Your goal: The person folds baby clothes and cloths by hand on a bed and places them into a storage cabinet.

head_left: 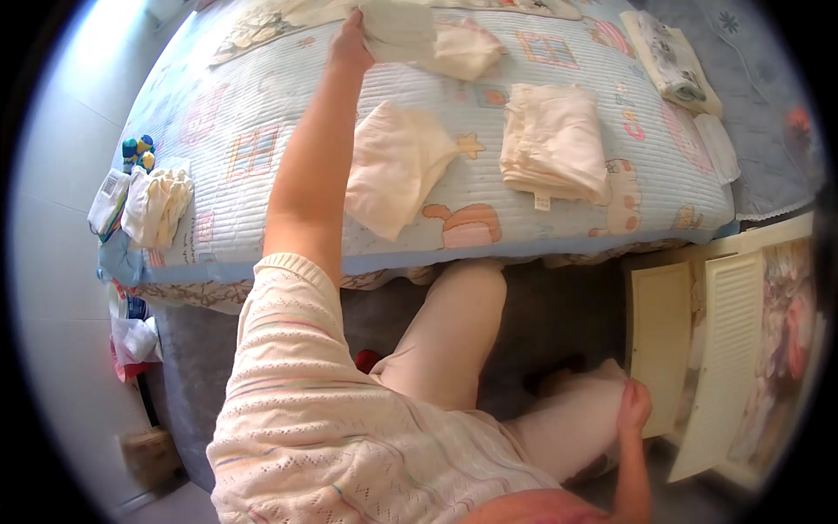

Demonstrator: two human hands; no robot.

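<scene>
Stretched far over the bed, my left hand [351, 42] is closed on the edge of a white cloth [397, 31] at the top of the view. A cream folded cloth [467, 49] lies right beside that one. Nearer to me, another cream cloth [401, 166] is spread with pointed corners, partly behind my forearm. To its right sits a neat folded stack of cream cloth [552, 140] with a small tag. Down at the lower right, my right hand [635, 407] is at my knee, its fingers curled against the light trouser leg [572, 419].
A patterned quilt [489, 218] covers the bed. Small socks [140, 153] and folded whites [157, 205] lie at its left edge, a rolled printed cloth [668, 61] at the right. An open cream cabinet door [720, 349] with clothes inside stands beside my right knee.
</scene>
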